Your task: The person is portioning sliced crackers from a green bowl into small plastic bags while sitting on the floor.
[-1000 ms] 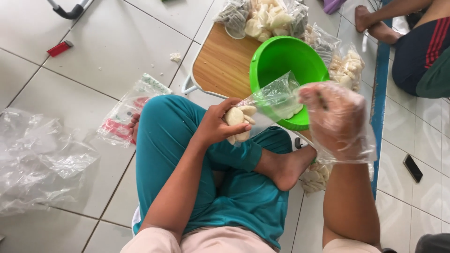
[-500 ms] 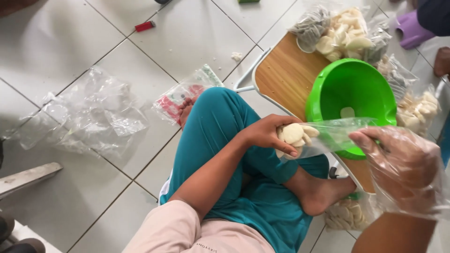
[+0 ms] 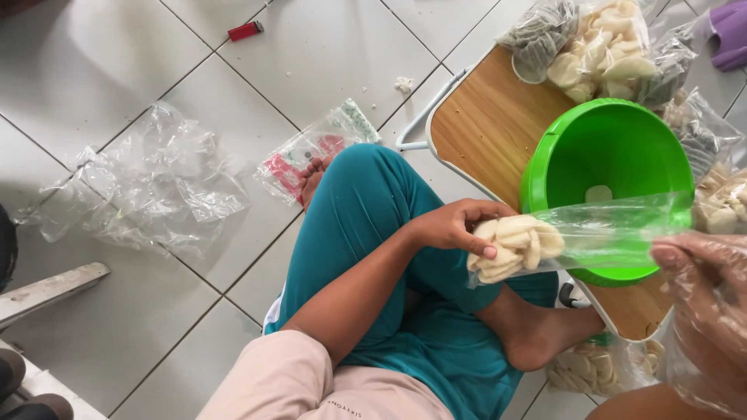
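Clear bag of pale crackers, stretched sideways above the lap, just in front of the green bowl. Crackers bunched at the bag's left end. Left hand clamped around that filled end, fingers curled under the crackers, thumb on top. Right hand, gloved in thin clear plastic, pinched shut on the bag's open end at the right edge of view.

Bowl resting on a low wooden table with a white metal frame, one cracker lying at its bottom. Behind the bowl, on the table's far end, a heap of filled bags; more filled bags to the right of the bowl. Another bag of crackers on the floor beside the bare foot, under the table edge.

Legs crossed in teal trousers, pale shirt at the bottom of view. Toes of the other foot resting on a flat printed packet on the white tiled floor. Left of that, well apart from the hands, a loose pile of empty clear bags. Red lighter far off near the top; small white crumb near the table's corner.
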